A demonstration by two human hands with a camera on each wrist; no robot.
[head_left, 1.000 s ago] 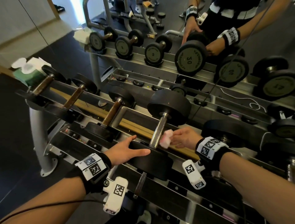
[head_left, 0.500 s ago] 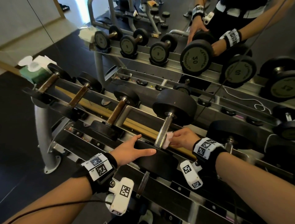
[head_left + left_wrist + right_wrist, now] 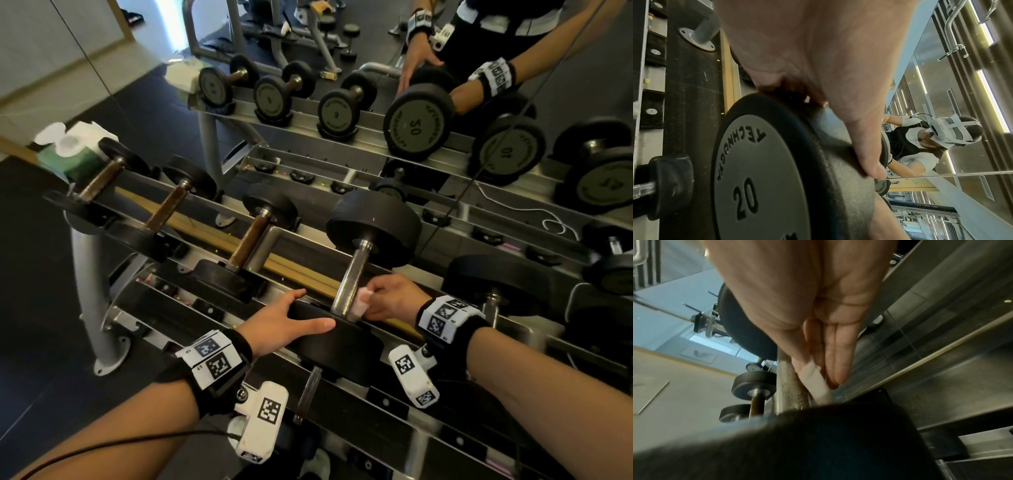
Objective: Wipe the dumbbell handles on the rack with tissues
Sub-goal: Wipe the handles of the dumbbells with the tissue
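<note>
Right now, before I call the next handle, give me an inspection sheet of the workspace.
Surface: metal rack, dumbbells lying in its cradles.
Job's things: folded tissue pressed against the steel handle of the 20 dumbbell, near its lower end; green tissue pack at the rack's far left end.
Clutter: nothing seen.
Grippers: left hand rests on the near weight head, fingers straight; right hand pinches the tissue.
Cables: black cable along the left forearm.
Surroundings: mirror behind the rack, dark floor.
</note>
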